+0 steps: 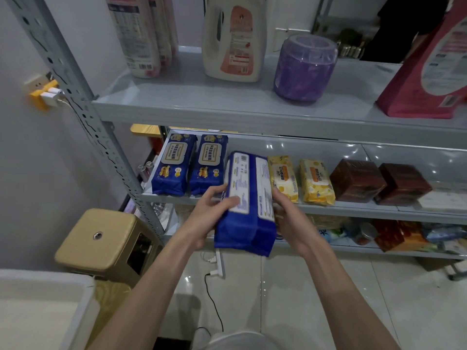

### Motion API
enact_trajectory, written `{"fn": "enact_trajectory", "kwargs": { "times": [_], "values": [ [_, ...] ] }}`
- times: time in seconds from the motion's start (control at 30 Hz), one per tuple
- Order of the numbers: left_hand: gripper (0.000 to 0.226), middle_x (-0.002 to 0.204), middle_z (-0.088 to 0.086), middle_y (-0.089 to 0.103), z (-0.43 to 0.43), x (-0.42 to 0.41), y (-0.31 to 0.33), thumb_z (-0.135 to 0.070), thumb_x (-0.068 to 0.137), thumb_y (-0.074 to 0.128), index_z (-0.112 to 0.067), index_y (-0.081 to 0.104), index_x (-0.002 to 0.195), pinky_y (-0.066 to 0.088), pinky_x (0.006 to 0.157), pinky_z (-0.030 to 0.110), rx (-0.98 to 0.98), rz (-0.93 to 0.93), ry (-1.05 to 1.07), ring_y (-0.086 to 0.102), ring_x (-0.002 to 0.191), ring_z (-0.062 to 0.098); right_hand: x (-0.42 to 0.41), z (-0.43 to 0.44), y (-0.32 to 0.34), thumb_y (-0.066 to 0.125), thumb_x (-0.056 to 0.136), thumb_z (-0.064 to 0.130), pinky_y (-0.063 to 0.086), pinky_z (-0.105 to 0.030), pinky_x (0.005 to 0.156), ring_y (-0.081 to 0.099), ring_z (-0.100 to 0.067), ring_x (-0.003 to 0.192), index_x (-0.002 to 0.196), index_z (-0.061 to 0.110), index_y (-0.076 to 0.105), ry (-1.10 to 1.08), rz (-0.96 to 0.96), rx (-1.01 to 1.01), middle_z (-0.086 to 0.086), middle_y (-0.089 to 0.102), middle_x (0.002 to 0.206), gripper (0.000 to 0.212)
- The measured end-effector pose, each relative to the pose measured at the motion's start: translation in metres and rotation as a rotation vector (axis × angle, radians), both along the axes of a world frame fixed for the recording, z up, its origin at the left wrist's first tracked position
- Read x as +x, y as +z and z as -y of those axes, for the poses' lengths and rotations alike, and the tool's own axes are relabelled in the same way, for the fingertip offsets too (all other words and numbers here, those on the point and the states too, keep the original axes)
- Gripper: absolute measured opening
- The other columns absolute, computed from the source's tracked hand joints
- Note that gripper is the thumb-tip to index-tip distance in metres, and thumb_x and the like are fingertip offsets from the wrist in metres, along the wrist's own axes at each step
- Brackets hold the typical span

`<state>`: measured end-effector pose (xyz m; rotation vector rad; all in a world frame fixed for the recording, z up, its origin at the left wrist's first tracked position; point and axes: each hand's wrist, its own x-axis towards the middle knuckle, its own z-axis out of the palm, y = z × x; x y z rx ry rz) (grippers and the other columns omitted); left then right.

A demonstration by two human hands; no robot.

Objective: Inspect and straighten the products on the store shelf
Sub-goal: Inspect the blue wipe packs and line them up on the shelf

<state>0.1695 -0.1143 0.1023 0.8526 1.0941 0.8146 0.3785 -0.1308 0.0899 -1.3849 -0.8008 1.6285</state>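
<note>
I hold a blue pack of wipes (246,203) in front of the middle shelf (353,207), its printed back label facing me. My left hand (211,214) grips its left side, thumb over the label. My right hand (290,221) grips its right edge from below. Two matching blue packs (174,165) (208,164) lie face up at the shelf's left end. To the right of the held pack lie two yellow wipe packs (283,176) (317,181), then two brown boxes (357,180) (401,184).
The top shelf (202,107) carries a white detergent jug (235,39), a purple jar (304,68), tall white packs (141,34) and a pink bag (429,72). A tan stool (98,242) stands left of the shelf post (83,102). A power strip and cable (218,263) lie on the floor.
</note>
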Motion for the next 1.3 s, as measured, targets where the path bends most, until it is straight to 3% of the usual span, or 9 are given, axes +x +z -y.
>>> {"fn": "enact_trajectory", "kwargs": {
  "times": [0.1, 0.17, 0.3, 0.4, 0.6, 0.73, 0.9, 1.07, 1.3],
  "values": [
    [0.068, 0.125, -0.007, 0.055, 0.005, 0.006, -0.002, -0.024, 0.081, 0.085, -0.036, 0.047, 0.136, 0.059, 0.072, 0.022, 0.234, -0.245, -0.01, 0.064, 0.103, 0.007, -0.002, -0.002, 0.001, 0.061, 0.093, 0.057, 0.056, -0.044, 0.096, 0.075, -0.02, 0.106, 0.13, 0.021, 0.064, 0.022, 0.003, -0.013, -0.003, 0.078, 0.114, 0.052],
    [0.085, 0.13, -0.01, 0.051, 0.008, 0.009, -0.009, -0.035, 0.07, 0.092, -0.04, 0.043, 0.139, 0.059, 0.084, 0.029, 0.331, -0.325, -0.021, 0.06, 0.112, 0.006, -0.007, -0.002, 0.0, 0.07, 0.088, 0.053, 0.056, -0.047, 0.099, 0.075, -0.022, 0.107, 0.129, 0.021, 0.065, 0.032, -0.003, -0.024, -0.003, 0.078, 0.115, 0.053],
    [0.067, 0.131, -0.009, 0.054, 0.007, 0.011, -0.007, -0.037, 0.086, 0.078, -0.03, 0.044, 0.143, 0.059, 0.066, 0.021, 0.239, -0.225, 0.059, 0.067, 0.103, 0.01, -0.011, 0.0, -0.007, 0.082, 0.075, 0.048, 0.058, -0.047, 0.097, 0.077, -0.022, 0.101, 0.124, 0.018, 0.065, -0.003, 0.026, -0.04, -0.003, 0.079, 0.109, 0.06],
    [0.045, 0.129, 0.002, 0.061, 0.002, 0.01, -0.012, -0.037, 0.091, 0.072, -0.026, 0.054, 0.131, 0.058, 0.066, 0.021, 0.191, -0.215, 0.055, 0.071, 0.1, 0.013, -0.011, 0.002, -0.013, 0.083, 0.071, 0.048, 0.06, -0.046, 0.094, 0.077, -0.023, 0.099, 0.127, 0.015, 0.062, -0.039, 0.022, -0.053, -0.004, 0.08, 0.108, 0.068],
    [0.075, 0.119, 0.005, 0.074, -0.001, 0.009, -0.022, -0.055, 0.074, 0.079, -0.025, 0.05, 0.137, 0.059, 0.091, 0.042, -0.072, -0.086, -0.077, 0.074, 0.106, 0.022, -0.011, 0.01, -0.019, 0.088, 0.068, 0.045, 0.061, -0.042, 0.088, 0.076, -0.026, 0.101, 0.13, 0.013, 0.06, -0.076, -0.03, -0.023, -0.007, 0.079, 0.111, 0.075],
    [0.078, 0.112, 0.004, 0.077, -0.001, 0.007, -0.024, -0.049, 0.071, 0.082, -0.02, 0.052, 0.138, 0.059, 0.084, 0.039, -0.046, -0.066, -0.074, 0.075, 0.101, 0.022, -0.006, 0.011, -0.016, 0.086, 0.076, 0.043, 0.06, -0.038, 0.085, 0.075, -0.025, 0.105, 0.132, 0.014, 0.06, -0.021, -0.027, 0.001, -0.007, 0.078, 0.115, 0.068],
    [0.068, 0.114, 0.003, 0.075, 0.0, 0.002, -0.025, -0.032, 0.08, 0.082, -0.023, 0.048, 0.138, 0.059, 0.088, 0.04, 0.015, -0.099, -0.07, 0.075, 0.1, 0.019, 0.001, 0.014, -0.014, 0.076, 0.08, 0.043, 0.053, -0.036, 0.093, 0.074, -0.019, 0.108, 0.13, 0.017, 0.062, 0.039, 0.048, 0.048, -0.001, 0.078, 0.115, 0.058],
    [0.074, 0.117, 0.004, 0.074, -0.001, -0.002, -0.022, -0.037, 0.072, 0.086, -0.024, 0.048, 0.134, 0.06, 0.091, 0.042, 0.057, -0.126, -0.074, 0.075, 0.102, 0.018, 0.005, 0.016, -0.021, 0.078, 0.082, 0.029, 0.053, -0.041, 0.101, 0.071, -0.02, 0.115, 0.132, 0.021, 0.061, 0.056, 0.036, 0.077, 0.0, 0.076, 0.12, 0.054],
    [0.077, 0.128, 0.002, 0.068, 0.007, -0.01, -0.023, -0.024, 0.068, 0.089, -0.025, 0.046, 0.132, 0.059, 0.091, 0.037, 0.085, -0.116, -0.107, 0.07, 0.113, 0.014, 0.012, 0.016, -0.025, 0.083, 0.074, 0.021, 0.057, -0.041, 0.094, 0.069, -0.017, 0.119, 0.138, 0.028, 0.055, 0.13, 0.072, 0.118, 0.005, 0.074, 0.123, 0.07]
  ]
}}
